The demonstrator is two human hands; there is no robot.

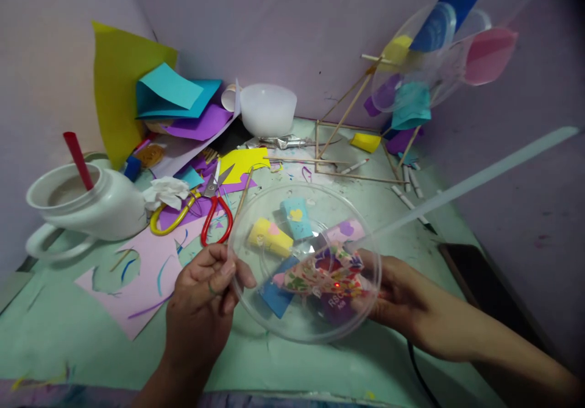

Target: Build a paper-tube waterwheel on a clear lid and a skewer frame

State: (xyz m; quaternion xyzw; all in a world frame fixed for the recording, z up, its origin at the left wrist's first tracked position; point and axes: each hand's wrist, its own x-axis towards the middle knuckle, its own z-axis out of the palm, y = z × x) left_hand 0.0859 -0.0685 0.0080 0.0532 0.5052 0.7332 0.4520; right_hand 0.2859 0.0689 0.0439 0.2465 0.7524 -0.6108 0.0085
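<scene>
My left hand (205, 301) pinches the left rim of a clear plastic plate (256, 225) held above the table. Coloured paper pieces, yellow, blue and pink with small hearts, are stuck on the plate. My right hand (397, 295) is behind the plate's right side, closed round a floral-patterned glue gun (326, 274) with a small red light. A long translucent glue stick (470, 182) runs from the gun up to the right. The gun's tip sits near the plate's middle.
A white jug (86, 204) with a red stick stands at left. Red and yellow scissors (205, 210) lie on pink paper. A white bowl (267, 109), stacked coloured paper, wooden sticks and a second decorated plate on a stick frame (425, 60) fill the back. A dark phone (475, 274) lies at right.
</scene>
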